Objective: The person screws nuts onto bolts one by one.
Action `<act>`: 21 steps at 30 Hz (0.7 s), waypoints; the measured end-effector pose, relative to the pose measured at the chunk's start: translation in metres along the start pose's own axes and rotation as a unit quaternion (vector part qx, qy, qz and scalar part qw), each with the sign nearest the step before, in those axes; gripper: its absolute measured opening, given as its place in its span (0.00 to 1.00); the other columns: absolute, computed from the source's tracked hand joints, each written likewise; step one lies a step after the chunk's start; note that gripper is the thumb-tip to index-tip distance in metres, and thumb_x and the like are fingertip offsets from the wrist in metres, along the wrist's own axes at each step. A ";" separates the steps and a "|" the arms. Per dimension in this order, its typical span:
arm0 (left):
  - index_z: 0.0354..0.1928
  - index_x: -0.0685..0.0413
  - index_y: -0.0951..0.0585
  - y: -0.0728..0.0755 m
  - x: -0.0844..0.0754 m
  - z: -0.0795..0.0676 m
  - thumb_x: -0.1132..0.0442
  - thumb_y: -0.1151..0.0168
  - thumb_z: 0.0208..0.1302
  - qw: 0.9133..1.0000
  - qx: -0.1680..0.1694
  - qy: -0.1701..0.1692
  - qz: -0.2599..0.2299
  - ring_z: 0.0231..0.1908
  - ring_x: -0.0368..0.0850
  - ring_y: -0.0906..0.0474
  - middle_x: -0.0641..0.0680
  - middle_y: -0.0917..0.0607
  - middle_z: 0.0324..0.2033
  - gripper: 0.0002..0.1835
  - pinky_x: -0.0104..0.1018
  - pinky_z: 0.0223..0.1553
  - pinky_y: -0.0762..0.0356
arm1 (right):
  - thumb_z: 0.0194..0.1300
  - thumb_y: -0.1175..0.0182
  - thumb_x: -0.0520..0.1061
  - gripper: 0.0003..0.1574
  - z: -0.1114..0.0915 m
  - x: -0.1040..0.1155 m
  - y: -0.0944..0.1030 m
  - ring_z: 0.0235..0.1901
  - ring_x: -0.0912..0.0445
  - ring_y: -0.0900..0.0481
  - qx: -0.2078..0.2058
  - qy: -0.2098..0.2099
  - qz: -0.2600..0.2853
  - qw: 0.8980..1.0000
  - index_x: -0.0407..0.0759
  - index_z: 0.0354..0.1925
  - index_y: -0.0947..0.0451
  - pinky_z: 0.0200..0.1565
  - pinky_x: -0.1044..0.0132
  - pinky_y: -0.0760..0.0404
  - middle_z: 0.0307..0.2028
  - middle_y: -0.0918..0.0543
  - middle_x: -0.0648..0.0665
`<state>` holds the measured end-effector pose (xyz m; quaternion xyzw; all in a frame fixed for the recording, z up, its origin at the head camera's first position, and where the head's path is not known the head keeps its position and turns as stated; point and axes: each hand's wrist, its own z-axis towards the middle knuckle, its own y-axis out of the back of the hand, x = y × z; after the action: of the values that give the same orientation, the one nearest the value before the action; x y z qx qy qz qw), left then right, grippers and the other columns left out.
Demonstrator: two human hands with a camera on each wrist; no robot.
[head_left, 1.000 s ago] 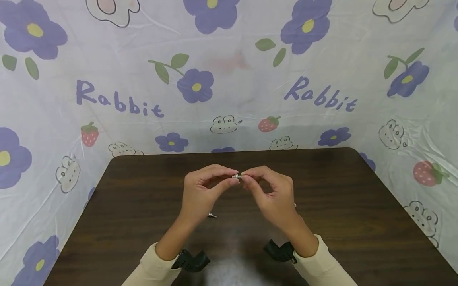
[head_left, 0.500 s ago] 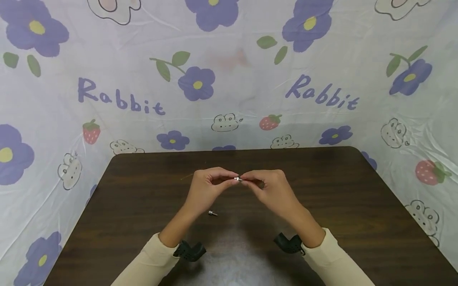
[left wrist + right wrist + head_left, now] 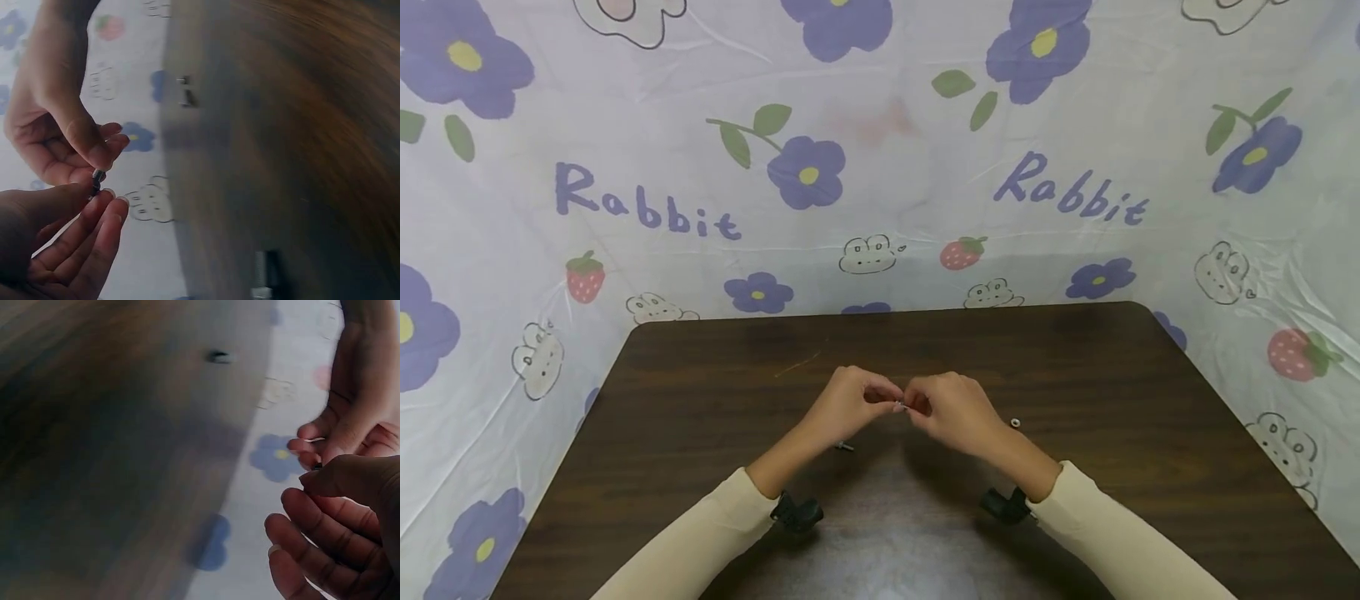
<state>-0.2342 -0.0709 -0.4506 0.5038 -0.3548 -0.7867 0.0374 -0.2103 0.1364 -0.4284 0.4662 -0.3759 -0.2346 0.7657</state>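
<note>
Threaded screw (image 3: 97, 177): at the centre of our clock face, held between both hands over the wood-grained table (image 3: 1150, 450); twelve lies toward the far edge.
Left hand (image 3: 848, 404): at nine, thumb and fingertips pinching one end of the threaded screw.
Right hand (image 3: 955, 408): at three, thumb and finger pinched on the other end.
Feel: we judge it light, rigid metal, hardly fragile, but small enough to roll or slip from our fingertips.
Best hold: we would pinch near the ends; the thread should give some bite, smoother metal less.
Loose screw (image 3: 845, 447): on the table at eight, just beside the left arm.
Ring-shaped piece (image 3: 1015, 422): at three, past the right hand; perhaps a nut, we cannot tell.
Lettering (image 3: 647, 215): we read "Rabbit" in purple on the patterned cloth (image 3: 917, 192), at ten and again between one and two.
Brands: none that we can make out on the metal.
</note>
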 end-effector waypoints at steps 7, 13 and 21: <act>0.45 0.59 0.11 -0.004 0.013 0.001 0.67 0.28 0.63 0.999 0.033 0.014 0.039 0.37 0.43 0.13 0.54 0.10 0.39 0.09 0.33 0.39 0.15 | 0.59 0.27 0.39 0.06 -0.001 -0.014 -0.021 0.23 0.63 0.22 0.047 -0.009 -0.020 0.999 0.46 0.31 0.16 0.26 0.68 0.22 0.25 0.16 0.54; 0.46 0.59 0.11 -0.001 0.016 -0.003 0.66 0.28 0.64 0.998 0.036 0.019 0.056 0.38 0.47 0.13 0.52 0.10 0.39 0.10 0.39 0.41 0.15 | 0.58 0.27 0.37 0.06 0.000 -0.019 -0.032 0.23 0.62 0.22 0.086 -0.043 -0.025 0.995 0.45 0.29 0.15 0.26 0.65 0.21 0.24 0.17 0.53; 0.45 0.52 0.10 -0.001 0.019 -0.007 0.63 0.28 0.64 0.995 0.042 0.039 0.080 0.38 0.45 0.14 0.47 0.09 0.38 0.09 0.41 0.37 0.17 | 0.58 0.27 0.36 0.05 0.003 -0.024 -0.040 0.24 0.61 0.19 0.095 -0.058 -0.013 0.994 0.45 0.29 0.13 0.28 0.63 0.18 0.26 0.14 0.52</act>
<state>-0.2372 -0.0814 -0.4677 0.5049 -0.4253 -0.7454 0.0924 -0.2277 0.1336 -0.4713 0.5270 -0.4341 -0.2345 0.6920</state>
